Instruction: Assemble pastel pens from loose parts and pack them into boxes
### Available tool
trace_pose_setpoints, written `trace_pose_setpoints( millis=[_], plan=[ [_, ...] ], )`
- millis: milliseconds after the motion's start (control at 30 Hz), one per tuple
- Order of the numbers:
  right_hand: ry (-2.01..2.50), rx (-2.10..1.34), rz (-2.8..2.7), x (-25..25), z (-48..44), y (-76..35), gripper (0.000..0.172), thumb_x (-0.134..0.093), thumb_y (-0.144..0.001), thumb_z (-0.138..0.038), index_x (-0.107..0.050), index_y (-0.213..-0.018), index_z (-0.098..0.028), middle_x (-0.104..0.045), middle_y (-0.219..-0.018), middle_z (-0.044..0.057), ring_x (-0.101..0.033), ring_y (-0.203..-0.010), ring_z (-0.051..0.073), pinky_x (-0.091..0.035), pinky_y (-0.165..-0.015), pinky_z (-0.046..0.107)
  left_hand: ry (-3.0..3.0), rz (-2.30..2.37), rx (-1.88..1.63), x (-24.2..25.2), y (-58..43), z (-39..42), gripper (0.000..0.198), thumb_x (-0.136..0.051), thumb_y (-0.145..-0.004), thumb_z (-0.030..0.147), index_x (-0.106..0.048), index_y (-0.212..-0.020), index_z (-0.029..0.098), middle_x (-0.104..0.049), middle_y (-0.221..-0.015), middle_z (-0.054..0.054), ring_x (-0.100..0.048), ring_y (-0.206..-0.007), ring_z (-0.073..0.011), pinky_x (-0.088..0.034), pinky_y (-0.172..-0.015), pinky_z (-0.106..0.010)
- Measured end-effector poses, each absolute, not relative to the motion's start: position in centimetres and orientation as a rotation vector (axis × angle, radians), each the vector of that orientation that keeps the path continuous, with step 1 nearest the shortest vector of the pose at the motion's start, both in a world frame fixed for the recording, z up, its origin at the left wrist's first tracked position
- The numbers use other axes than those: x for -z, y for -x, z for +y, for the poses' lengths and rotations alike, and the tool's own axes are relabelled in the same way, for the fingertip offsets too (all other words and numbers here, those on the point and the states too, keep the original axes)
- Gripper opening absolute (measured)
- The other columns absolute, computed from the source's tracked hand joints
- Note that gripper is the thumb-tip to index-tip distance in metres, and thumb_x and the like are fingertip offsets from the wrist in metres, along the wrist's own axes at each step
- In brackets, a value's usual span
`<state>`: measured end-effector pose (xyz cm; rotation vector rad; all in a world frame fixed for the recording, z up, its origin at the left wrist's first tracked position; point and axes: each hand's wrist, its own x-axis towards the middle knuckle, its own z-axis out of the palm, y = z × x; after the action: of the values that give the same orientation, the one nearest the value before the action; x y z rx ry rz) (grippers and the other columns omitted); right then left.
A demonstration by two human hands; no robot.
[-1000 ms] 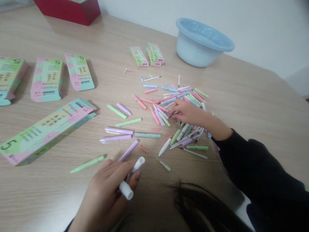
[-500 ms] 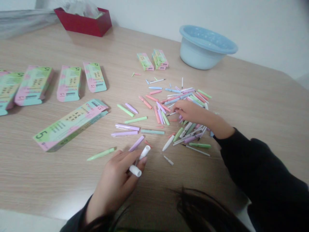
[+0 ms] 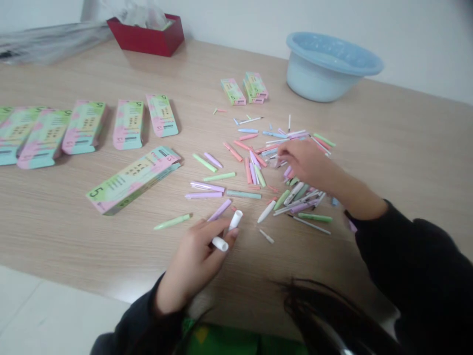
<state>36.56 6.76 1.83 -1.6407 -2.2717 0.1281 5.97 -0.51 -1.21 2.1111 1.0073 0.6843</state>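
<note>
My left hand (image 3: 195,259) rests on the wooden table (image 3: 388,148) near its front edge, fingers closed round two white pen tubes (image 3: 229,229). My right hand (image 3: 305,162) hovers over a heap of pastel pen parts (image 3: 295,192) in pink, green, purple, blue and white. Its fingertips pinch at something thin on the heap's left side; I cannot make out what. Single purple barrels (image 3: 206,187) and green barrels (image 3: 173,221) lie scattered between the two hands.
A long pastel pen box (image 3: 133,180) lies left of the parts, with several more boxes (image 3: 84,127) in a row further left. Small boxes (image 3: 244,89), a pale blue basin (image 3: 330,66) and a red tray (image 3: 148,34) stand at the back. Dark hair hangs at the bottom.
The view has pulled back and tilted, showing the table's front edge. My right hand has lifted slightly over the heap. My left hand still holds the white tubes.
</note>
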Motion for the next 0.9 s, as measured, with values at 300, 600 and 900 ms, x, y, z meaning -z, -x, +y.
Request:
trace_pose_setpoints(
  millis=[300, 600, 900],
  plan=[
    [1.141, -0.861, -1.316, -6.5, -1.9, -29.6, 0.012, -0.057, -0.098, -0.024, -0.065, -0.104, -0.032, -0.063, -0.085, -0.002, -0.071, -0.087, 0.019, -0.062, -0.085, 0.04, -1.934, 0.828, -0.633, 0.5, -7.6, -1.2, 0.028, -0.049, -0.101, 0.025, -0.061, -0.077, 0.017, -0.057, -0.066, 0.003, -0.05, -0.061, -0.0118, -0.04, -0.062, -0.024],
    [0.967, -1.057, -1.146, -4.7, -3.5, -27.1, 0.007, -0.064, -0.098, -0.027, -0.058, -0.099, -0.026, -0.062, -0.082, -0.003, -0.072, -0.084, 0.013, -0.064, -0.087, 0.033, -1.966, 0.677, -0.722, 1.4, -8.3, -1.5, 0.025, -0.054, -0.1, 0.019, -0.061, -0.076, 0.017, -0.061, -0.068, 0.003, -0.054, -0.062, -0.0112, -0.042, -0.065, -0.022],
    [0.945, -1.031, -1.13, -5.4, -4.6, -27.1, 0.007, -0.06, -0.1, -0.019, -0.061, -0.101, -0.025, -0.065, -0.086, -0.002, -0.073, -0.085, 0.014, -0.064, -0.084, 0.031, -2.042, 0.612, -0.785, 1.1, -8.2, -1.6, 0.018, -0.055, -0.1, 0.017, -0.061, -0.083, 0.018, -0.064, -0.074, 0.001, -0.056, -0.068, -0.0131, -0.043, -0.069, -0.024]
  ],
)
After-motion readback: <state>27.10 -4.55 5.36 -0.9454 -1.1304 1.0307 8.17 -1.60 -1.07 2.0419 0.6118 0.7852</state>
